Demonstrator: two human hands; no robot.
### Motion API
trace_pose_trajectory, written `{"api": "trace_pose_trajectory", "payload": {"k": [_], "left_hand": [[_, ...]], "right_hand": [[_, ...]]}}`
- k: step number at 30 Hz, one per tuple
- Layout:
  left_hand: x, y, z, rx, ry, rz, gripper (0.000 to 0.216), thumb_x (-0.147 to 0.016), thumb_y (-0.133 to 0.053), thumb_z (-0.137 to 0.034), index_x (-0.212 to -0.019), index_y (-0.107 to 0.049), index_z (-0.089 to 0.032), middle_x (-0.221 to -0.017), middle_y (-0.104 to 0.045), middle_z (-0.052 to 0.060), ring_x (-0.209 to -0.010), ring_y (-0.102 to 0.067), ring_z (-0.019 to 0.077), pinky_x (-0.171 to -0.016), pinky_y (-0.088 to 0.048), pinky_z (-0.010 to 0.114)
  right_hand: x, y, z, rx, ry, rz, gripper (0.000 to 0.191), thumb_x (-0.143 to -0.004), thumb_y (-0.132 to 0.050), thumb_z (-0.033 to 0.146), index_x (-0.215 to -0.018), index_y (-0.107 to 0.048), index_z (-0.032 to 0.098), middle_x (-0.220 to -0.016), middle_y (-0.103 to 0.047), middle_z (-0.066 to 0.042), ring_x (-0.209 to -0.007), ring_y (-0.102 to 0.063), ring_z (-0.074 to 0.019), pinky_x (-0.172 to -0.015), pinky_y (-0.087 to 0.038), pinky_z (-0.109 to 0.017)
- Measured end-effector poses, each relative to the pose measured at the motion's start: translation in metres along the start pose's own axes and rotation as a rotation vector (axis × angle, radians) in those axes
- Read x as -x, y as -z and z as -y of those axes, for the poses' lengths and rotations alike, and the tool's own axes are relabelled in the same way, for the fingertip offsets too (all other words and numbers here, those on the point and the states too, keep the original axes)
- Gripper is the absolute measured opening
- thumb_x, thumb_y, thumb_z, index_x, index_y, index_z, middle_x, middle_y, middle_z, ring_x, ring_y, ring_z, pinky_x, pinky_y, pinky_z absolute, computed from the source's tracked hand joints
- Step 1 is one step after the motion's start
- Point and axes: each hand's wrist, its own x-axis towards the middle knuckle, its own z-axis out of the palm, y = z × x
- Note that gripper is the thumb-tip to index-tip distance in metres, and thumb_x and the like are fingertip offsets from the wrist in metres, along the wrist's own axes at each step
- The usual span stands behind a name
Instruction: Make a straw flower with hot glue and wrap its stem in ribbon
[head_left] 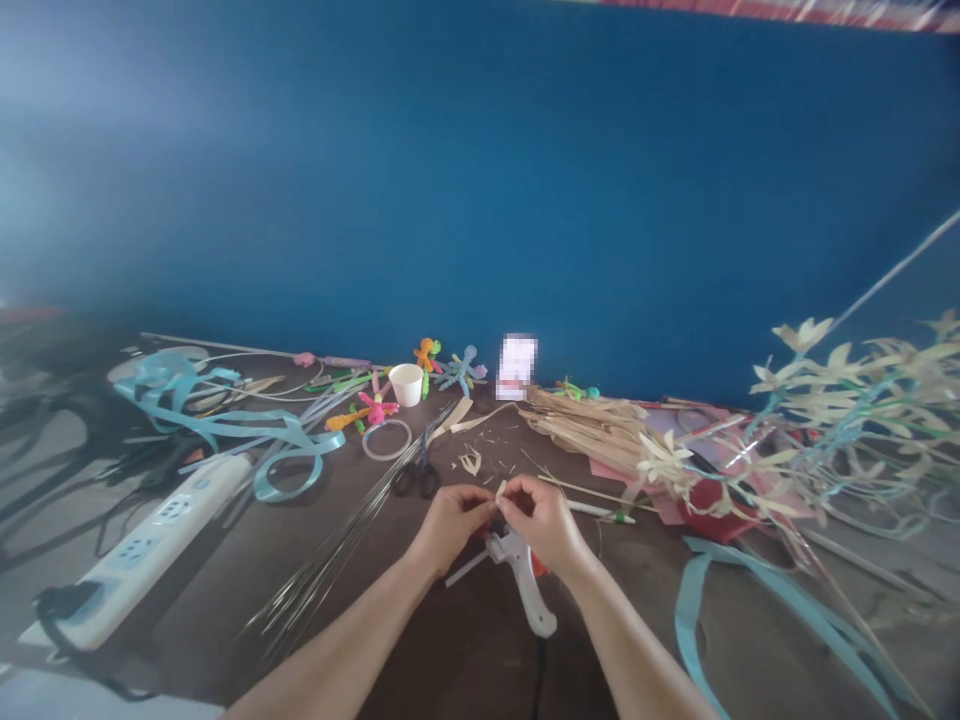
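My left hand (457, 520) and my right hand (541, 515) meet fingertip to fingertip over the middle of the table. Both are closed in a pinch on a small pale strip (501, 489), which looks like dried leaf; the fingers cover most of it. Just below them lies a white hot glue gun (529, 590) with a glue stick (466, 570) at its left. Beyond the fingers rest a few cut pale petals (471, 461) among small scraps. Left of my left hand is a pair of dark scissors (416, 475).
A bundle of thin wires (337, 545) and a white power strip (150, 545) lie left, near blue ribbon (300, 440). A white cup (406, 384) stands at the back. Dried leaf strips (581, 425), pale-petalled flowers (667, 460) and more ribbon (694, 600) lie right. A blue wall (480, 180) rises behind.
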Motion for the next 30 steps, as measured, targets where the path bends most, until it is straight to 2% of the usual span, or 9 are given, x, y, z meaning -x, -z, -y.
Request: {"api": "trace_pose_trajectory", "payload": {"k": [7, 17, 24, 30], "left_hand": [[0.0025, -0.0017, -0.0067, 0.005, -0.028, -0.026, 0.025, -0.059, -0.067, -0.03, -0.076, -0.065, -0.013, -0.065, -0.062, 0.002, -0.054, -0.052, 0.0112, -0.049, -0.043, 0.022], [0.0002, 0.0004, -0.0018, -0.02, -0.079, 0.019, 0.021, -0.062, -0.066, -0.029, -0.072, -0.063, -0.011, -0.058, -0.058, 0.001, -0.05, -0.048, 0.0092, -0.047, -0.041, 0.021], [0.0012, -0.0025, -0.0049, -0.025, -0.063, -0.005, 0.025, -0.059, -0.067, -0.034, -0.067, -0.063, -0.011, -0.056, -0.057, 0.0, -0.048, -0.048, 0.009, -0.046, -0.04, 0.02], [0.0016, -0.0019, -0.0081, 0.075, -0.031, -0.029, 0.025, -0.06, -0.067, -0.034, -0.069, -0.061, -0.011, -0.058, -0.056, 0.0, -0.048, -0.047, 0.0077, -0.047, -0.042, 0.02]], "right_hand": [[0.0013, -0.0024, 0.0034, -0.017, 0.006, -0.028, 0.008, -0.073, -0.05, 0.021, -0.068, -0.055, 0.017, -0.06, -0.053, 0.002, -0.054, -0.047, -0.011, -0.052, -0.038, -0.02], [0.0016, -0.0027, 0.0047, -0.045, -0.013, -0.024, 0.009, -0.073, -0.05, 0.021, -0.065, -0.053, 0.017, -0.054, -0.047, 0.004, -0.05, -0.042, -0.0087, -0.048, -0.035, -0.018], [0.0018, -0.0044, 0.0035, -0.038, -0.037, -0.041, 0.011, -0.072, -0.051, 0.023, -0.064, -0.053, 0.016, -0.052, -0.045, 0.004, -0.049, -0.04, -0.0086, -0.047, -0.033, -0.019], [-0.0013, -0.0028, -0.0021, -0.076, -0.073, -0.019, 0.012, -0.07, -0.055, 0.025, -0.079, -0.057, 0.017, -0.056, -0.045, 0.004, -0.05, -0.04, -0.0086, -0.047, -0.034, -0.019]]}}
